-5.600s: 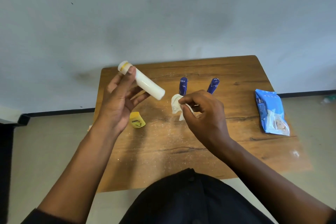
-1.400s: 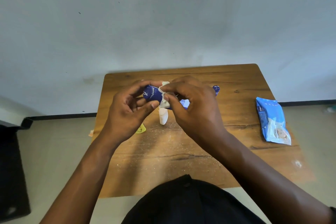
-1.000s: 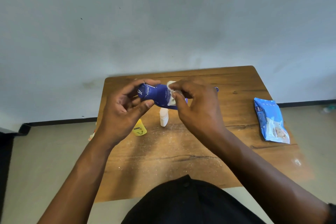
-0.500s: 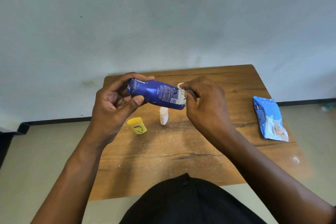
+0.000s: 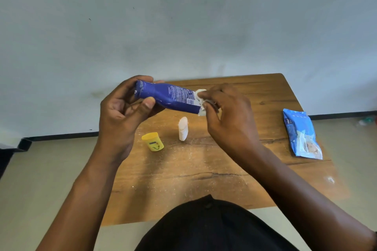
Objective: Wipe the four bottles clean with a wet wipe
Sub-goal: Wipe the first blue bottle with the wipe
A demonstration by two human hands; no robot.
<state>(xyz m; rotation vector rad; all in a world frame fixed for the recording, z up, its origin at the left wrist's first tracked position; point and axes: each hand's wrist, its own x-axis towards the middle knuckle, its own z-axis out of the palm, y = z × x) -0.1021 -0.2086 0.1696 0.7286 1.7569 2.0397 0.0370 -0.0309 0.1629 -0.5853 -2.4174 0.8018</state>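
My left hand (image 5: 122,112) grips the left end of a dark blue bottle (image 5: 169,98) held almost level above the wooden table (image 5: 204,179). My right hand (image 5: 226,120) pinches a crumpled white wet wipe (image 5: 201,100) against the bottle's right end. A white bottle (image 5: 183,128) stands upright on the table below the blue one. A small yellow bottle (image 5: 153,141) stands to its left. The second blue bottle is hidden behind my right hand.
A blue pack of wet wipes (image 5: 302,134) lies near the table's right edge. White specks are scattered over the tabletop. A grey wall rises behind the table, with a dark skirting along the floor.
The white bottle went from my left hand to the table and I picked up a blue bottle. Over the last second the wipe slid along it from the middle to its right end.
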